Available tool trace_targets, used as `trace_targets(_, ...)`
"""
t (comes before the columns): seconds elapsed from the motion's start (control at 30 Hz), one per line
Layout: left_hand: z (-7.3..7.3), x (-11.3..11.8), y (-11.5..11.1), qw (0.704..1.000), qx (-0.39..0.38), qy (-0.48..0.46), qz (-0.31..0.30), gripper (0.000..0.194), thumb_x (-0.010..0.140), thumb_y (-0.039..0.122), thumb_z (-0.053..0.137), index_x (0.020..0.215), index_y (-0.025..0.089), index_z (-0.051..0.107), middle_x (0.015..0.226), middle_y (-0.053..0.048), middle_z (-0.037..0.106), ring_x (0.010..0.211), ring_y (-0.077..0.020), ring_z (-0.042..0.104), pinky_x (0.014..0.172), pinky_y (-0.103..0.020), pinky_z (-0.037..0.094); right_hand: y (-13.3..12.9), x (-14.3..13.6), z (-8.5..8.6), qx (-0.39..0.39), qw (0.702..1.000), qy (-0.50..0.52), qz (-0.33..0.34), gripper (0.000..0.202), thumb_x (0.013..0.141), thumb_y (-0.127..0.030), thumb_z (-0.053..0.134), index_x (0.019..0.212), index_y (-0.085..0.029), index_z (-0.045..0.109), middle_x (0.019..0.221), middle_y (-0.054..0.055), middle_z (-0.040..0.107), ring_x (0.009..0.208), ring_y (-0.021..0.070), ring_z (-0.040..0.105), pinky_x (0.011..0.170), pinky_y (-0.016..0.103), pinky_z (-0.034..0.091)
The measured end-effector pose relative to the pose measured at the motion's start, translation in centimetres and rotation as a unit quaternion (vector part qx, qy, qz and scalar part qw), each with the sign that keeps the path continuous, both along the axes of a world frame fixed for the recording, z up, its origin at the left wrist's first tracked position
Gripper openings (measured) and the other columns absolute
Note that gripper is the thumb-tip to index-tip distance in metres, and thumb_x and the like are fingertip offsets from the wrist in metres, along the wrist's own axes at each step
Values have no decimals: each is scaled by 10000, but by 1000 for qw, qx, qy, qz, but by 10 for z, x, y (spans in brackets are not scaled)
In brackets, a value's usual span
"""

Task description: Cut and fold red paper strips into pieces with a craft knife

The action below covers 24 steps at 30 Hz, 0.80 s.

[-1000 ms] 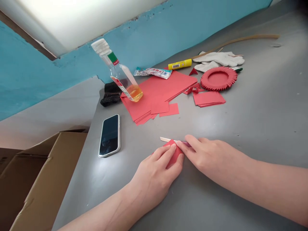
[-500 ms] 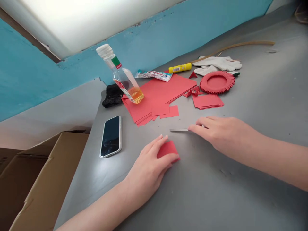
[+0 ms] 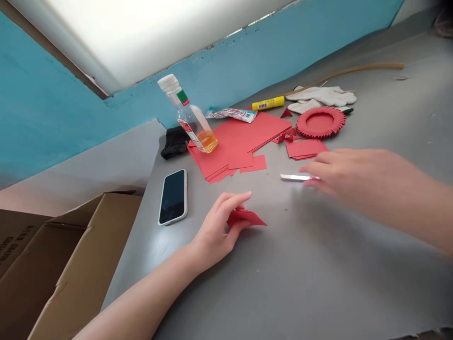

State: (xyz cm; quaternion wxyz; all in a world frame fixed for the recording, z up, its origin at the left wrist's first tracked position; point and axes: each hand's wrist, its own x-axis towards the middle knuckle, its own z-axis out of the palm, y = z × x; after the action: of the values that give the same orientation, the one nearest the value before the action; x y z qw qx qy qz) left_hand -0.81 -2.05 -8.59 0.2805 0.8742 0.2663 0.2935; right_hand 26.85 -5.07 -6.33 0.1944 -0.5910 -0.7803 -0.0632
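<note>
Between the thumb and fingers of my left hand is a small red paper piece, tilted up off the grey table. My right hand, blurred, holds a thin metal blade that points left, its tip bare above the table. Beyond the hands lie large red sheets with small cut pieces at their near edge. A stack of red rectangles is just behind my right hand, beside a round pleated red paper piece.
A tilted-looking glass bottle stands on the red sheets. A phone lies at left, near the table edge and cardboard box. Farther back are a glue stick, a wrapper and white gloves.
My left hand has lifted and tilted the red paper piece. My right hand has moved away to the right and back with the blade. The view has shifted slightly.
</note>
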Motion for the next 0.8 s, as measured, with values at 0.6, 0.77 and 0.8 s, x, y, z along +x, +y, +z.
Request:
trace_targets(0.6, -8, 19, -17, 965, -221, -94, 103, 714, 794, 25, 508, 1366, 253, 147, 1261, -107, 470, 1211, -176, 463, 1020, -391, 389, -11, -54, -28, -131, 976, 131, 115, 180, 812, -311, 580, 947, -223, 659, 850, 19, 597, 636, 110, 532, 572, 248, 401)
trace_targets(0.77, -13, 25, -16, 961, -237, -118, 78, 682, 803, -13, 422, 1368, 244, 139, 1262, -99, 479, 1227, -166, 445, 1018, -371, 398, -9, -53, -29, -148, 956, 210, 143, 160, 832, -249, 551, 944, -228, 663, 761, -3, 583, 644, 100, 524, 607, 234, 417)
trace_targets(0.8, -12, 26, -17, 957, -249, -132, 73, 666, 810, -9, 415, 1368, 249, 158, 1259, -93, 485, 1225, -167, 447, 1022, -375, 392, -8, -53, -30, -149, 953, 220, 144, 157, 834, -243, 546, 933, -236, 668, 743, -5, 586, 641, 103, 523, 598, 233, 415)
